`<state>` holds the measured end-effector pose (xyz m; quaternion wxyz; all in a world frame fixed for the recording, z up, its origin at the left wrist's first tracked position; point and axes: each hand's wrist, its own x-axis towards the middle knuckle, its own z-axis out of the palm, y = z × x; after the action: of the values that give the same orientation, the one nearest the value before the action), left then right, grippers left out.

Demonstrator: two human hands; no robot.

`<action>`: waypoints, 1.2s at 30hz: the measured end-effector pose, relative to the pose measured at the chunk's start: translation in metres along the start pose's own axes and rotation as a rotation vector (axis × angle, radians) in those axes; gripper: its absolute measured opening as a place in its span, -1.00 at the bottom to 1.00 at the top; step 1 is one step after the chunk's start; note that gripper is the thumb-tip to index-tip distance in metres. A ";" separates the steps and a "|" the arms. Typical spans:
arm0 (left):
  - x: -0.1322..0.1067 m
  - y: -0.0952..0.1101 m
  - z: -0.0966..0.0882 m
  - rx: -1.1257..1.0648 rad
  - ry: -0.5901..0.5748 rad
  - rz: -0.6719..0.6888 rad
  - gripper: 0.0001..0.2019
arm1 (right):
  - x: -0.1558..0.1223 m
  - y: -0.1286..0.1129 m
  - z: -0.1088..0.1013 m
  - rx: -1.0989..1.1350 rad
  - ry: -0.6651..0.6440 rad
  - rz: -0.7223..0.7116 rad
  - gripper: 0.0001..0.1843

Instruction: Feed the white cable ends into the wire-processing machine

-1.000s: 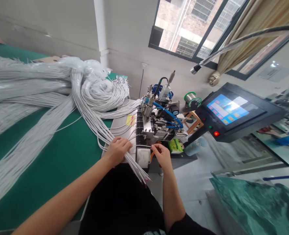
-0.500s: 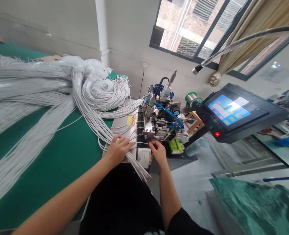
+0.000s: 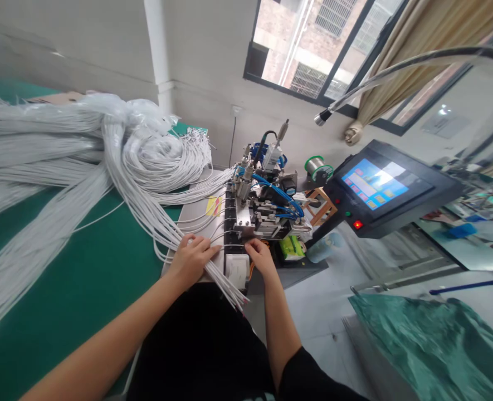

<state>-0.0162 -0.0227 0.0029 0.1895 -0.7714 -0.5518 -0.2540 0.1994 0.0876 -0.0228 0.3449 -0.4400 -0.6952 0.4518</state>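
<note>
White cable bundles (image 3: pixel 41 167) sprawl over the green table (image 3: pixel 83 289). Beside them a touchscreen panel (image 3: pixel 374 184) glows, its writing unreadable. Left hand (image 3: pixel 191 259) presses cable ends (image 3: pixel 225 284) flat; right hand (image 3: pixel 260 257) pinches one wire (image 3: pixel 233 245) at the machine (image 3: pixel 267 209).

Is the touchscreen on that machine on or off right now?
On. The touchscreen glows blue with coloured buttons, and a red light is lit below it.

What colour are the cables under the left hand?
White; the cables under the left hand show best in the head view.
</note>
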 end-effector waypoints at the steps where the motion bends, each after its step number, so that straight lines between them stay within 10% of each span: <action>1: 0.000 0.000 0.000 -0.006 0.001 -0.003 -0.68 | 0.001 0.000 0.000 0.004 -0.016 0.008 -0.75; 36: -0.001 0.000 0.000 0.022 -0.153 -0.014 -0.56 | 0.001 0.008 0.014 0.311 0.008 0.116 -0.73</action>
<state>-0.0168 -0.0235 0.0027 0.1534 -0.7824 -0.5731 -0.1893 0.1890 0.0852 -0.0355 0.3851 -0.4225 -0.5889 0.5713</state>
